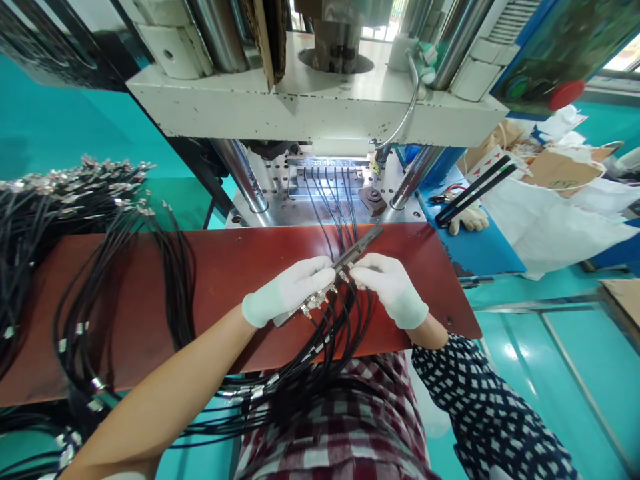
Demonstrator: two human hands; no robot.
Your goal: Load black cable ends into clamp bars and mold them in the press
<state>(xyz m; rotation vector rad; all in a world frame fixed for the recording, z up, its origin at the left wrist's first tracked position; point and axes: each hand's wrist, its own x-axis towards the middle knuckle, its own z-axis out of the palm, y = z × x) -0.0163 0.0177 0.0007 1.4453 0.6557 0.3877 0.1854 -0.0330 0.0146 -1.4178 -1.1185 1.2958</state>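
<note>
My left hand [287, 290], in a white glove, is closed on a long dark metal fixture bar [350, 252] that lies slanted over the red-brown work board [210, 273]. Several black cables [327, 337] with silver connector ends sit along the bar and hang down toward my lap. In a white glove too, my right hand [393, 287] pinches one cable end at the bar's middle. Both hands meet just above the board's front edge.
Behind the board stands a press machine [310, 100] with steel columns, its mold plate [325, 180] holding several black cables. A big bundle of black cables [80, 247] drapes over the left. White bags [555, 213], a spare glove [467, 219] and a red button [566, 93] are at right.
</note>
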